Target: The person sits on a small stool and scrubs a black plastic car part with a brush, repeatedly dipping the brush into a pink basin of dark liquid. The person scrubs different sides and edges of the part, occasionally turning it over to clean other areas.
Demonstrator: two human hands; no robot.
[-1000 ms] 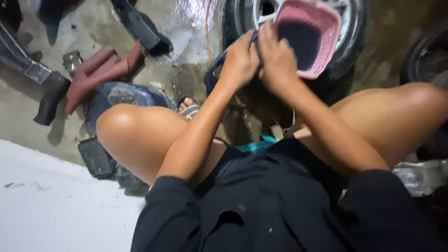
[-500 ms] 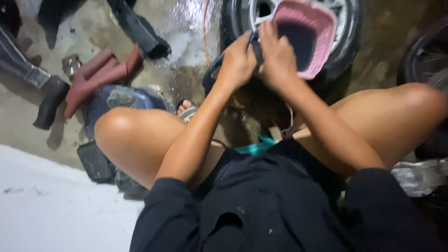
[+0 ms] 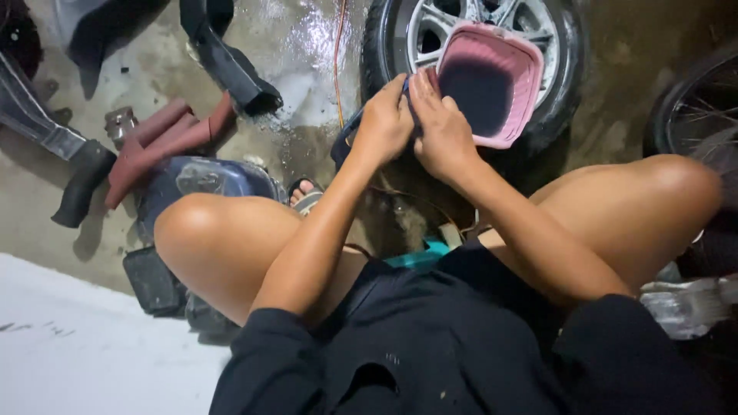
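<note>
Dark strap pinched between both hands, runs down-left from fingers. Left hand and right hand touching, fingers closed on it, pink basket just beside right.

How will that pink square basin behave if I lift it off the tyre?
The pink basin looks like thin plastic, so probably light and a bit flexible. It sits tilted against the wheel, so it may slide or tip. The wet floor suggests slippery surfaces.
</note>
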